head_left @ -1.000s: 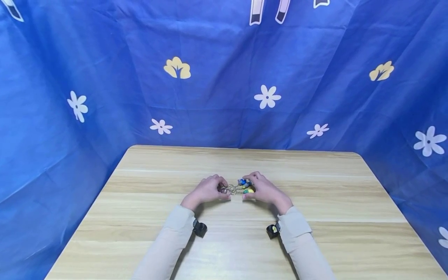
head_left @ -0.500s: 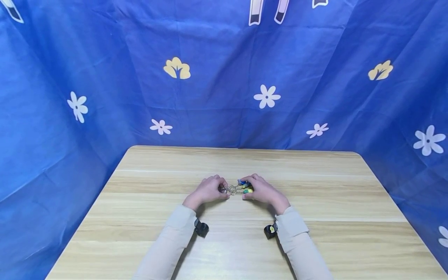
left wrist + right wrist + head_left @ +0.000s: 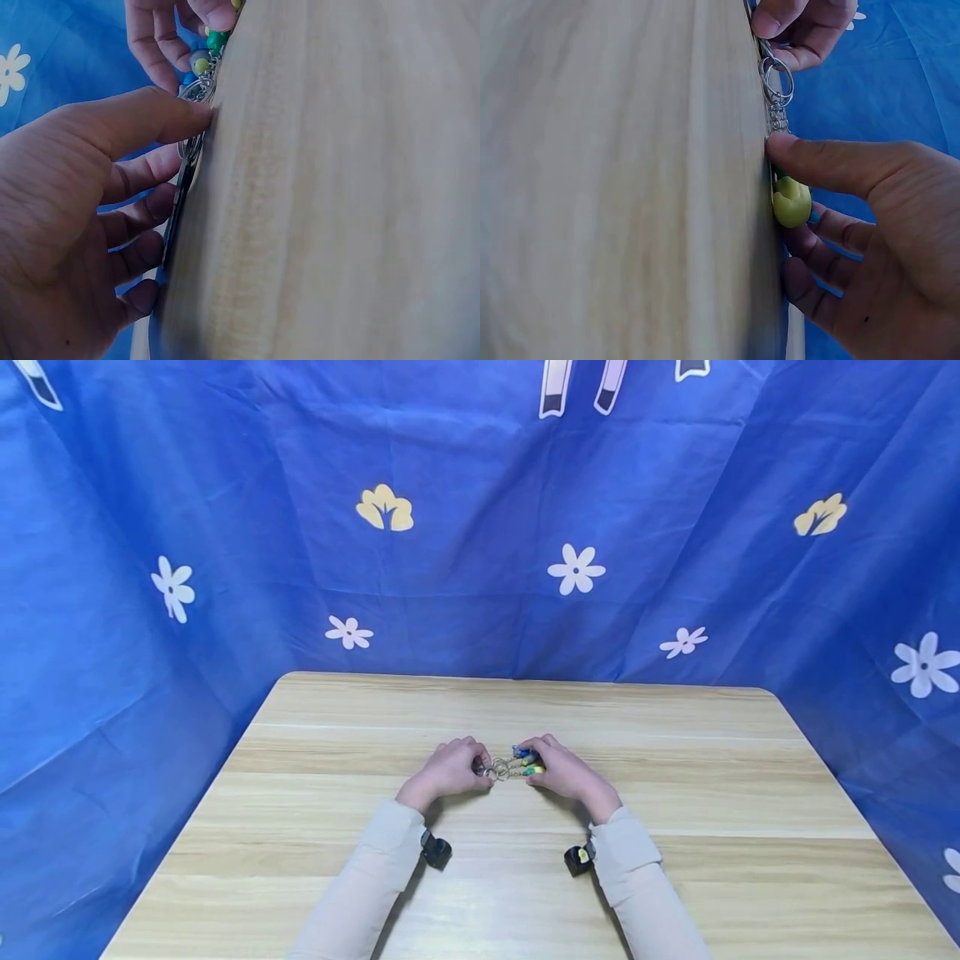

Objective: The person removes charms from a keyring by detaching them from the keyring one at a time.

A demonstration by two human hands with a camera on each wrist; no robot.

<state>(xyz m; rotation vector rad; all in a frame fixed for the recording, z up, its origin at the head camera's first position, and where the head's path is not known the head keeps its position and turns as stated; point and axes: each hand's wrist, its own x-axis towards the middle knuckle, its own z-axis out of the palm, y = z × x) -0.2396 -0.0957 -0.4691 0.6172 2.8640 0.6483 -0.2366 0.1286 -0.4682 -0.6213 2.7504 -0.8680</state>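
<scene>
Keychains lie on the wooden table between the two hands. Silver split rings are in the middle, with short chains running right to small charms. One charm is yellow; a green charm and a blue charm show beside it. My left hand pinches a ring at the left end between thumb and index finger. Dark flat keys lie along its other fingertips, partly hidden. The right hand curls round the charms from the right, its thumb at the chain's end, fingers behind them.
The light wood table extends on all sides of the hands. A blue curtain with white flowers and yellow shapes hangs behind and beside it. A black camera sits on the left wrist and another on the right.
The left hand has drawn its fingers in on the ring, and the dark keys show less under it. The right hand has shifted slightly nearer, still at the charms.
</scene>
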